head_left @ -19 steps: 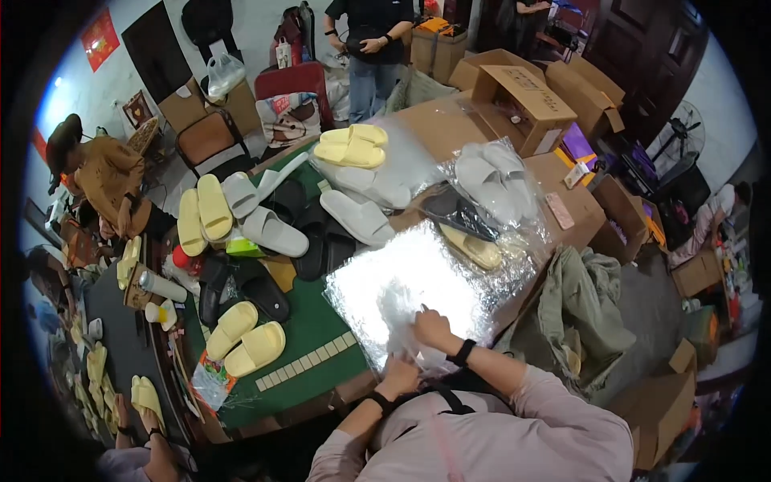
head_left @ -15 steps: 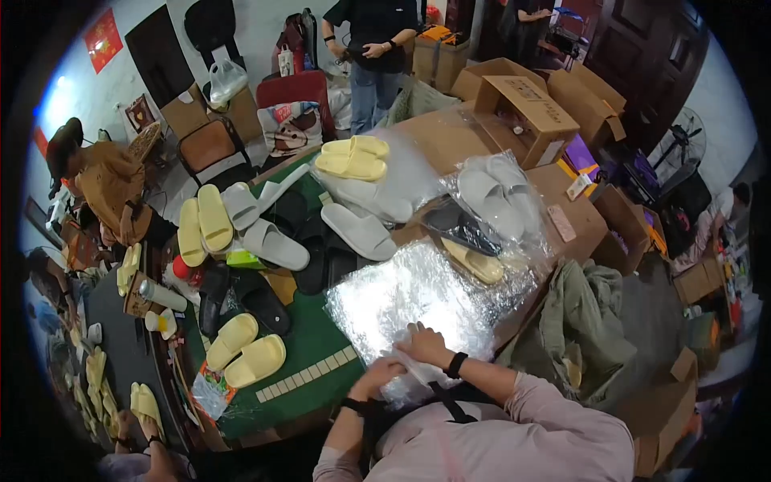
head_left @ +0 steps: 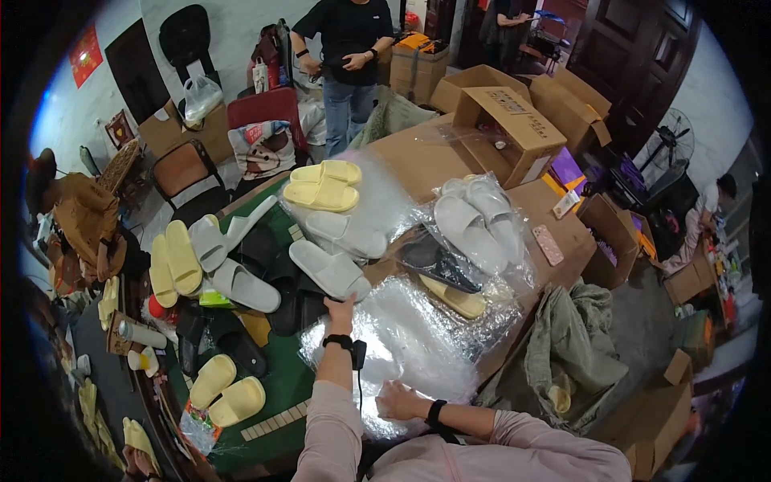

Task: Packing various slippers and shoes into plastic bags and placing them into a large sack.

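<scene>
My left hand (head_left: 340,313) reaches out over the table, its fingers on the near end of a light grey slide slipper (head_left: 325,269). The slipper lies on its sole beside black slippers (head_left: 285,313). Closer to my body, my right hand (head_left: 397,400) is closed on the edge of a clear plastic bag (head_left: 377,341), part of a shiny pile of bags on the table. Behind the pile lie a bagged pair of white slippers (head_left: 478,225), a bagged black slipper (head_left: 440,257) and a yellow slipper (head_left: 454,297).
Yellow slippers (head_left: 325,186) and more grey ones (head_left: 245,287) lie across the green table top (head_left: 277,394). Open cardboard boxes (head_left: 514,120) stand at the far right. A green-grey sack (head_left: 574,345) slumps to my right. A person in black (head_left: 345,48) stands beyond the table.
My left hand has left the plastic bags and stretched forward to the grey slipper. My right hand stays at the bags. The view has shifted, so the table sits lower and further left.
</scene>
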The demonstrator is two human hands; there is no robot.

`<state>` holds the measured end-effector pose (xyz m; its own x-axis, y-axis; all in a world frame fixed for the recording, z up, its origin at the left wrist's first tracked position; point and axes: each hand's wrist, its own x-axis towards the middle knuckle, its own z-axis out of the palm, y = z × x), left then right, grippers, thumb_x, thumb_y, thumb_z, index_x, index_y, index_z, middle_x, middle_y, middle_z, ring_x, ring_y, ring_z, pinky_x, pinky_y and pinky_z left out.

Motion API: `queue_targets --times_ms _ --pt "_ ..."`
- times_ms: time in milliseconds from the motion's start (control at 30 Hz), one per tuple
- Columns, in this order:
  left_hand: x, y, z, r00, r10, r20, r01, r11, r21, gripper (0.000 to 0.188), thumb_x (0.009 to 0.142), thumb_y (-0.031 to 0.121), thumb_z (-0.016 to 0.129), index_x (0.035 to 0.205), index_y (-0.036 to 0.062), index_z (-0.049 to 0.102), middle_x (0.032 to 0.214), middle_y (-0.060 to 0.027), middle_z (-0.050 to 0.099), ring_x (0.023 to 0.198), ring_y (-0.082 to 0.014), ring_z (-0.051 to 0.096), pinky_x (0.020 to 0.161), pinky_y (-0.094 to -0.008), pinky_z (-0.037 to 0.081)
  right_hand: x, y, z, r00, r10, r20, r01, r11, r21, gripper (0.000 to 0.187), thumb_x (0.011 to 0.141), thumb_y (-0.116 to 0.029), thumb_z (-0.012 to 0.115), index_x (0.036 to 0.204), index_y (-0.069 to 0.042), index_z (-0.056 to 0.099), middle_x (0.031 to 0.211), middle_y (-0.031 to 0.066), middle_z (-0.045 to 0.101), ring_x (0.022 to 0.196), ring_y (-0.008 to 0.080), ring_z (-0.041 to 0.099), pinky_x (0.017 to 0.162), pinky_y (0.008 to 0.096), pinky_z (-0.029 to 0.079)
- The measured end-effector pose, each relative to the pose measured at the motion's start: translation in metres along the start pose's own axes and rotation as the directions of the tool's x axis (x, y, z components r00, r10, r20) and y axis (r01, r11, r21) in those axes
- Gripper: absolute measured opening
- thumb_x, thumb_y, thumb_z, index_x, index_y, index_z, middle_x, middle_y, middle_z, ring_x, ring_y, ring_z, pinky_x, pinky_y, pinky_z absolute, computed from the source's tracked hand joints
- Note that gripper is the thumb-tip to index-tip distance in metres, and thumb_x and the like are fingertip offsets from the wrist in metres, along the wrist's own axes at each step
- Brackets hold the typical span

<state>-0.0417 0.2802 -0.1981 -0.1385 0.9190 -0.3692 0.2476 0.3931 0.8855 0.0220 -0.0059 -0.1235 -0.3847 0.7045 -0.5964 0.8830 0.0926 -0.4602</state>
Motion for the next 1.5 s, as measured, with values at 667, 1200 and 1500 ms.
queue_targets --times_ms 667,1200,1500 --pt "-0.236 0.236 -0.116 0.872 0.367 0.323 0.113 0.492 -0.863 0.036 0.083 0.006 0.048 0.118 -0.0025 0.047 0.112 -0.0095 0.054 0.102 -0.0170 0.054 0.088 -0.0308 0.044 -0.001 0.014 0.012 0.998 0.056 -0.029 -0.056 0.998 0.006 0.073 0.074 -0.048 0.062 0.137 -0.024 0.033 0.145 0.0264 0.008 0.131 0.0501 0.012 0.091 0.0709 0.027" --pt "-0.139 -0.107 -0.108 0.959 0.054 0.277 0.040 0.945 -0.325 0.061 0.083 0.012 0.057 0.134 -0.0019 0.025 0.114 -0.0191 0.051 0.105 -0.0256 0.052 0.091 -0.0334 0.042 -0.093 -0.025 -0.057 0.606 0.118 -0.787 0.255 0.908 0.333 0.018 0.081 -0.016 0.056 0.094 -0.003 0.061 0.087 0.0194 0.059 0.084 0.0363 0.055 0.074 0.0426 0.044" --pt "-0.262 -0.065 -0.086 0.965 -0.133 0.227 0.094 0.981 0.172 0.044 0.090 0.024 0.048 0.124 -0.0030 0.041 0.111 -0.0217 0.053 0.105 -0.0309 0.051 0.089 -0.0357 0.039 -0.029 0.089 -0.081 0.842 -0.033 -0.538 -0.040 0.992 -0.124 0.100 0.055 -0.016 0.076 0.139 -0.009 0.022 0.145 0.0165 0.023 0.136 0.0335 0.017 0.109 0.0475 0.018"
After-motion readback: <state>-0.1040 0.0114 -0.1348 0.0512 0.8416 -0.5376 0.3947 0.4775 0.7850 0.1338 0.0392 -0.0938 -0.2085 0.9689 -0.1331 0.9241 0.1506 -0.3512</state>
